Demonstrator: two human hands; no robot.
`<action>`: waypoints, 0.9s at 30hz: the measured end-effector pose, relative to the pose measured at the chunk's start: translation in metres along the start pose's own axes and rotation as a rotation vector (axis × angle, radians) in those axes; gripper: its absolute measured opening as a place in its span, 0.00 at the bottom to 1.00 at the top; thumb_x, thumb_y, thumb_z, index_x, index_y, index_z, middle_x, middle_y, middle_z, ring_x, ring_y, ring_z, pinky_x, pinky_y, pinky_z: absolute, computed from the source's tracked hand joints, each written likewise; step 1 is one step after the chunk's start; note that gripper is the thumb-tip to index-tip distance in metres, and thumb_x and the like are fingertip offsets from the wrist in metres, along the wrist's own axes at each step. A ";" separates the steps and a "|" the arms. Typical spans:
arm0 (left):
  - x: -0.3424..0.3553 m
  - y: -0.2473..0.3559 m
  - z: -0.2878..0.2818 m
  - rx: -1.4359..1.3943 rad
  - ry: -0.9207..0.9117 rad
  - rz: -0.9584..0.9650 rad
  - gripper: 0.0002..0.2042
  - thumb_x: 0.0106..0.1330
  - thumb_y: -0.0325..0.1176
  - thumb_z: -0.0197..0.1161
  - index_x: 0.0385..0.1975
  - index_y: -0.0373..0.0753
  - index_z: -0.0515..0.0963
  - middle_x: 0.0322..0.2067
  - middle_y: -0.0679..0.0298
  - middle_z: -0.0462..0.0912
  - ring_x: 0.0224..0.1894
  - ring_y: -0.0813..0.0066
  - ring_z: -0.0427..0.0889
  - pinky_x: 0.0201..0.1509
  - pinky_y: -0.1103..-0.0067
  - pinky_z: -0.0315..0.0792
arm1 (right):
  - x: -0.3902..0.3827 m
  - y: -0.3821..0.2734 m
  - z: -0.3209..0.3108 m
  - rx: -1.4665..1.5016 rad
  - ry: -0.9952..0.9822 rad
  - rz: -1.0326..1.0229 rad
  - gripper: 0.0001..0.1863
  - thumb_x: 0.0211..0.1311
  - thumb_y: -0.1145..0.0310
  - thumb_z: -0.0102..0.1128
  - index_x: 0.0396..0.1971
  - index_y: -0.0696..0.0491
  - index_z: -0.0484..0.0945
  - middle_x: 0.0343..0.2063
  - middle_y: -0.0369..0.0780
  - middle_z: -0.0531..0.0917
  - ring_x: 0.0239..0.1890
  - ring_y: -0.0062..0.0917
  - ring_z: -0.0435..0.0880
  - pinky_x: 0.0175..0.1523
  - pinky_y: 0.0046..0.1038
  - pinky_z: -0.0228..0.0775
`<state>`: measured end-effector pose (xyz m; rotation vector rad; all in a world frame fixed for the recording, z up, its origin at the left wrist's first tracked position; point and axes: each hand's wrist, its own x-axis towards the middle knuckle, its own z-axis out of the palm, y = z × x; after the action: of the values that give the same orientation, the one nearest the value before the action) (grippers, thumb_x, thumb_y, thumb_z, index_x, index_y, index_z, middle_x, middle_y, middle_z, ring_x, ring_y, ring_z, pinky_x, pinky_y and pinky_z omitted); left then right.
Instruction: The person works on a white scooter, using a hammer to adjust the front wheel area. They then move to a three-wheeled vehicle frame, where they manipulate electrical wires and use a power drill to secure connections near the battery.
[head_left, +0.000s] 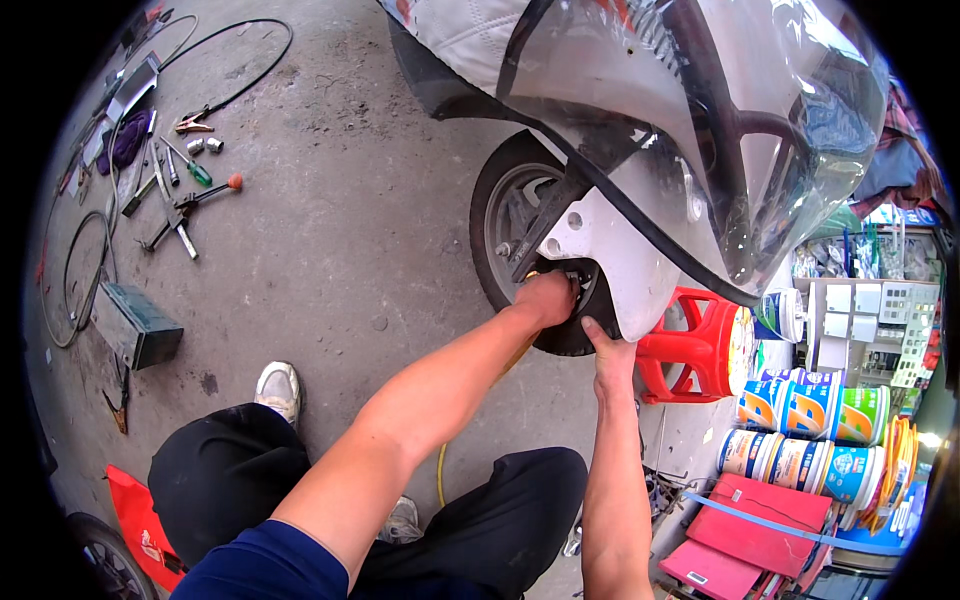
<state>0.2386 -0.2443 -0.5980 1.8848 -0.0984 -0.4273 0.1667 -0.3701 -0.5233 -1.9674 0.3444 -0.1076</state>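
If the front wheel [512,215] turns, the fender [618,245] could pinch my left hand [548,297] or right hand [610,358]; I cannot tell either grip's state.

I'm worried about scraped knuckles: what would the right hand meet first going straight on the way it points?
Likely the white fender, directly ahead of the right hand, though hidden fingers leave depth unclear.

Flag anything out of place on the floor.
Loose tools, including a green-handled screwdriver, lie scattered on the floor left of the wheel, near a copper-coloured clamp. Their mixed angles look untidy.
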 end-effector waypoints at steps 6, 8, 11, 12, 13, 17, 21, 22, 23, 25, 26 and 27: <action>-0.003 0.003 -0.007 -0.012 -0.036 -0.026 0.21 0.70 0.45 0.50 0.36 0.30 0.78 0.39 0.41 0.82 0.45 0.44 0.81 0.48 0.58 0.74 | -0.004 -0.011 0.006 0.011 0.002 0.016 0.42 0.47 0.78 0.75 0.64 0.56 0.62 0.58 0.38 0.71 0.60 0.28 0.69 0.65 0.29 0.59; -0.005 0.006 -0.010 0.001 -0.048 -0.014 0.21 0.70 0.45 0.50 0.37 0.30 0.77 0.39 0.41 0.82 0.45 0.44 0.81 0.49 0.58 0.74 | -0.003 -0.009 0.004 0.005 0.004 0.010 0.42 0.47 0.78 0.74 0.63 0.56 0.62 0.58 0.38 0.72 0.59 0.28 0.70 0.65 0.29 0.60; -0.005 0.006 -0.010 0.000 -0.050 -0.012 0.20 0.70 0.45 0.50 0.38 0.30 0.77 0.40 0.41 0.82 0.46 0.44 0.81 0.50 0.59 0.74 | -0.002 -0.008 0.004 -0.001 0.016 0.003 0.42 0.47 0.78 0.74 0.63 0.56 0.63 0.58 0.38 0.72 0.59 0.28 0.70 0.65 0.29 0.59; -0.006 0.007 -0.011 0.003 -0.055 -0.005 0.20 0.70 0.45 0.50 0.38 0.30 0.77 0.40 0.41 0.82 0.46 0.44 0.81 0.50 0.59 0.74 | -0.003 -0.009 0.005 0.003 0.016 0.009 0.42 0.47 0.78 0.74 0.63 0.56 0.62 0.58 0.38 0.71 0.59 0.28 0.70 0.66 0.29 0.59; -0.007 0.007 -0.012 0.006 -0.060 0.003 0.20 0.70 0.45 0.50 0.38 0.30 0.77 0.40 0.41 0.82 0.46 0.44 0.81 0.50 0.59 0.74 | -0.004 -0.010 0.005 0.007 0.017 0.015 0.42 0.47 0.78 0.74 0.64 0.56 0.62 0.58 0.38 0.71 0.59 0.28 0.70 0.66 0.29 0.58; -0.002 0.005 -0.007 -0.003 -0.013 -0.052 0.18 0.68 0.42 0.50 0.38 0.33 0.81 0.41 0.46 0.83 0.46 0.48 0.82 0.50 0.62 0.75 | 0.000 -0.006 0.005 0.043 0.004 0.000 0.43 0.46 0.78 0.74 0.64 0.56 0.61 0.59 0.38 0.70 0.60 0.28 0.69 0.67 0.29 0.57; -0.004 0.006 -0.007 0.012 -0.033 -0.035 0.18 0.68 0.42 0.50 0.38 0.33 0.81 0.41 0.46 0.83 0.47 0.48 0.82 0.51 0.62 0.75 | -0.001 -0.004 0.003 0.035 0.002 -0.005 0.43 0.47 0.78 0.73 0.65 0.56 0.60 0.60 0.39 0.69 0.62 0.30 0.67 0.69 0.31 0.55; -0.004 0.007 -0.007 0.013 -0.038 -0.031 0.18 0.68 0.42 0.50 0.38 0.33 0.81 0.42 0.46 0.83 0.47 0.48 0.82 0.51 0.62 0.75 | 0.000 -0.002 0.000 0.035 -0.006 -0.002 0.43 0.47 0.78 0.72 0.66 0.56 0.60 0.61 0.39 0.69 0.63 0.30 0.67 0.70 0.32 0.54; -0.003 0.007 -0.007 0.016 -0.042 -0.029 0.18 0.68 0.42 0.50 0.38 0.33 0.81 0.42 0.46 0.83 0.47 0.48 0.82 0.51 0.62 0.75 | 0.000 -0.002 0.001 0.038 -0.009 -0.005 0.43 0.47 0.79 0.72 0.66 0.56 0.60 0.61 0.39 0.69 0.63 0.30 0.67 0.70 0.32 0.54; -0.003 0.005 -0.007 0.000 -0.026 -0.045 0.18 0.68 0.42 0.50 0.39 0.33 0.81 0.42 0.46 0.83 0.48 0.48 0.82 0.51 0.62 0.75 | 0.000 -0.002 0.003 0.043 -0.013 -0.013 0.43 0.47 0.79 0.72 0.65 0.56 0.61 0.61 0.39 0.69 0.63 0.30 0.67 0.69 0.32 0.54; -0.004 0.005 -0.007 -0.008 -0.018 -0.053 0.18 0.68 0.42 0.50 0.39 0.33 0.81 0.43 0.46 0.83 0.48 0.48 0.82 0.51 0.62 0.74 | 0.001 -0.001 0.002 0.043 -0.013 -0.020 0.43 0.47 0.79 0.73 0.65 0.56 0.61 0.60 0.39 0.70 0.62 0.30 0.67 0.69 0.31 0.55; -0.004 0.006 -0.007 -0.002 -0.028 -0.053 0.18 0.68 0.42 0.50 0.39 0.33 0.81 0.43 0.46 0.83 0.48 0.48 0.82 0.51 0.61 0.74 | 0.002 0.000 0.001 0.044 -0.013 -0.027 0.43 0.47 0.78 0.73 0.64 0.56 0.61 0.60 0.39 0.70 0.61 0.29 0.68 0.68 0.30 0.56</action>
<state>0.2383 -0.2386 -0.5894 1.8829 -0.0665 -0.4895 0.1685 -0.3693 -0.5242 -1.9291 0.3044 -0.1190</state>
